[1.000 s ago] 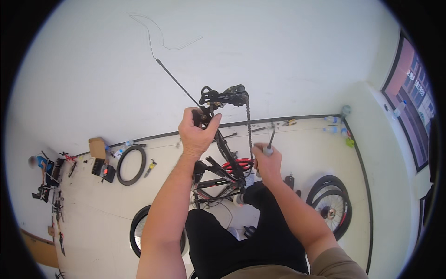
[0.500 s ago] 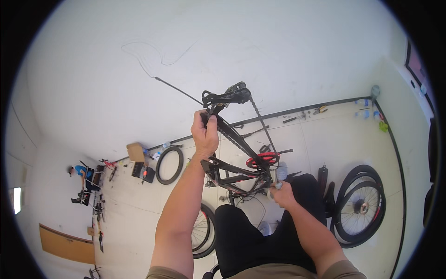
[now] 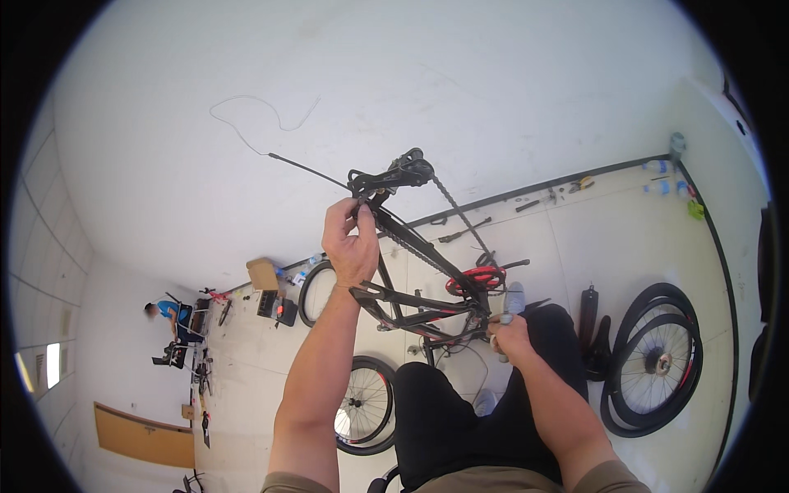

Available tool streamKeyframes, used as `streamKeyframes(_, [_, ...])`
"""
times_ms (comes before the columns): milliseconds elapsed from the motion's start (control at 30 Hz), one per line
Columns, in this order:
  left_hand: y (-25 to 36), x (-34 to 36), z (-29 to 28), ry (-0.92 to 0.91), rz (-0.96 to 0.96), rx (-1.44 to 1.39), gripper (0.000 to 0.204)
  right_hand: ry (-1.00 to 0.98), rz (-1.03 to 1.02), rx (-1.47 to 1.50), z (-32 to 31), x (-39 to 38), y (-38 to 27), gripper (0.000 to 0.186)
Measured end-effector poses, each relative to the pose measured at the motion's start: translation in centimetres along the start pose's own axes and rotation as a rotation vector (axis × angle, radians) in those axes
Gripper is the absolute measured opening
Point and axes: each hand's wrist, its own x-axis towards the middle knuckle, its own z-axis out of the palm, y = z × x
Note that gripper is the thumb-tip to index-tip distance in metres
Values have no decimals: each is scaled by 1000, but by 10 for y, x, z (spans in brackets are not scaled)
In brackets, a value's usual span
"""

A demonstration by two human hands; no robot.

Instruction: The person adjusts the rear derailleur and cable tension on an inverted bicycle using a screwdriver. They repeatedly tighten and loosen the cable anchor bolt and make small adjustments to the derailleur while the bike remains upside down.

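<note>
Our left hand [image 3: 351,244] pinches the bike frame [image 3: 431,255] at upper centre; it slants lower-right toward our right hand [image 3: 511,337], seemingly gripping a grey handle [image 3: 505,319].

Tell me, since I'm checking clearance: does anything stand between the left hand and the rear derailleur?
Nothing visible does: the left hand holds the bicycle frame by its rear end, just below the rear derailleur in this view.

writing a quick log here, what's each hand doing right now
Left hand: closed on the end of the frame.
Right hand: closed around a grey-handled tool.
</note>
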Motion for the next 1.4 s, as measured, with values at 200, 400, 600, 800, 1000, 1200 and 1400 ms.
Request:
streamKeyframes(200, [10, 1, 4, 53, -126, -186, 17, -10, -17, 14, -2, 6, 5, 12])
streamKeyframes(400, [0, -3, 0, 30, -175, -355, 18, -4, -17, -5, -1, 0, 1, 14])
streamKeyframes(600, [-1, -6, -2, -69, -226, -504, 34, -23, 14, 0, -3, 6, 4, 21])
streamKeyframes(800, [16, 1, 2, -140, -306, -551, 50, 2, -8, 48, 0, 6, 6, 13])
streamKeyframes(1000, [13, 17, -1, -190, -397, -266, 32, -44, -78, 80, 1, -8, -12, 10])
streamKeyframes(1200, [-2, 8, 9, -153, -263, -339, 26, -25, -127, 240, 0, -5, -11, 9])
streamKeyframes(1400, [-1, 2, 21, -44, -219, -425, 34, 31, -293, 235, 8, -27, -35, 9])
